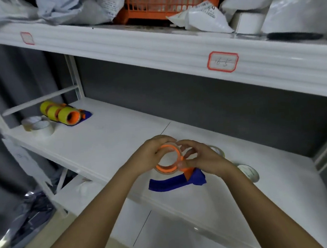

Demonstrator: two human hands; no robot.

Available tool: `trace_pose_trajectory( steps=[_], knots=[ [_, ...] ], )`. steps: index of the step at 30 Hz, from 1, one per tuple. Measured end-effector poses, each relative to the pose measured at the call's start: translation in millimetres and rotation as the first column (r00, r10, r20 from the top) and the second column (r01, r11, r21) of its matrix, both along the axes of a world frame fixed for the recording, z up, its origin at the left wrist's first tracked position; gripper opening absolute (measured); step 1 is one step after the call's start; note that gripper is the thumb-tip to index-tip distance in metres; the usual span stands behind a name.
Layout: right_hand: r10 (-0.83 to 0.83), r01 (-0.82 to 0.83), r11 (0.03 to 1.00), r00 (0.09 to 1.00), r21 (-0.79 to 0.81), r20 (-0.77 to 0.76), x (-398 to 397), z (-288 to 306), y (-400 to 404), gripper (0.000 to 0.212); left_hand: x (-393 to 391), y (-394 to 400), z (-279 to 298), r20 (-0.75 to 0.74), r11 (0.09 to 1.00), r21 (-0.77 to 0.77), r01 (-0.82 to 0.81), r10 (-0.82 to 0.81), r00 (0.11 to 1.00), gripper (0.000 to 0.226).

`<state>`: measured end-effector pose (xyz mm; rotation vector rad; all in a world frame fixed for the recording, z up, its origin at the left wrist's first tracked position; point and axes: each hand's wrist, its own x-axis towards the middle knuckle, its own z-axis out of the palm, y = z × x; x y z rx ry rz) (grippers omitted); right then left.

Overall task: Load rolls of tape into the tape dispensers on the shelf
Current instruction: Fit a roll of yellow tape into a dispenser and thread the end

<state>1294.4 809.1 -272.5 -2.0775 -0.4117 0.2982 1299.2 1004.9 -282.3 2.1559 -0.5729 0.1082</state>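
Both hands meet over the front middle of the white shelf. A tape dispenser with an orange ring and a blue handle rests there, a clear tape roll around the ring. My left hand grips the ring's left side. My right hand pinches its right side by the orange blade. Two clear tape rolls lie to the right: one near the shelf's front, one mostly hidden behind my right hand. At the far left lie several dispensers loaded with yellow tape.
Two pale tape rolls stand at the shelf's left end, next to the loaded dispensers. The upper shelf holds an orange crate and white plastic bags. Grey bags lie on the floor at the left.
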Motion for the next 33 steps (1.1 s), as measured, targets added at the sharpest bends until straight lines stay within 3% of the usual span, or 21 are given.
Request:
trace_pose_trajectory(
  steps=[8,12,19,24,33],
  knots=[
    [-0.049,0.051,0.991,0.999,0.121,-0.018,-7.6,4.8,-58.6,0.045,-5.3,-58.2,4.0,0.191,0.980,0.034,-0.198,0.188,0.963,0.033],
    [-0.034,0.034,0.986,0.999,0.161,-0.004,-4.4,1.3,-69.2,0.047,-11.2,-76.0,0.1,0.135,0.910,0.096,-0.403,0.389,0.911,0.043],
    [-0.074,0.072,0.997,0.995,0.028,0.065,-0.4,-11.9,-67.0,0.052,-14.9,-72.5,-5.5,-0.167,0.962,0.040,-0.269,0.272,0.948,0.058],
    [-0.023,0.025,0.999,0.998,-0.042,0.062,1.1,-15.3,-64.5,0.051,-22.9,-64.7,-8.2,-0.281,0.979,0.089,-0.186,0.204,0.938,0.057],
    [0.030,-0.032,0.999,0.997,0.028,0.067,-0.2,-16.4,-36.9,0.058,-29.3,-44.1,-9.9,-0.257,0.952,0.082,-0.295,0.306,0.917,0.051]
  ],
)
